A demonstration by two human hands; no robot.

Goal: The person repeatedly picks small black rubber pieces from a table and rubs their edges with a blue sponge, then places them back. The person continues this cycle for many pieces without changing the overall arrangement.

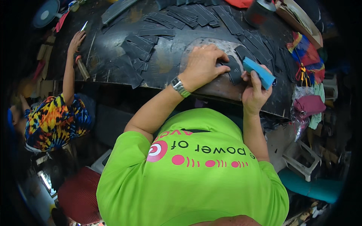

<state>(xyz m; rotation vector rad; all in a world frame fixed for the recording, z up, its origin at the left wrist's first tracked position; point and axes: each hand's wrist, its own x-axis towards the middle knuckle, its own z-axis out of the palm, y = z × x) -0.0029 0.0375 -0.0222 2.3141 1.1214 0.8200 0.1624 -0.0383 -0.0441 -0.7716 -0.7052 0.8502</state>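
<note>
A small black piece of sheet material (234, 69) lies over a worn, pale-brown board (226, 88) at the table's near edge. My left hand (205, 64), with a metal watch on its wrist, has its fingers curled down and its thumb against the left end of that piece. Just to the right, my right hand (256, 92) grips a blue wedge-shaped block (260, 73) between thumb and fingers, slanted beside the black piece. What its lower end holds is partly hidden by the fingers. Many black strips (188, 17) with pale markings fan out beyond my hands.
A dark can (260, 13) and a cardboard box (301, 22) stand at the far right. Bright cloth (307, 56) and a maroon pouch (309, 105) hang off the right edge. At left, a co-worker's hand (76, 40) rests near a blade (84, 25) and a wooden-handled tool (82, 68).
</note>
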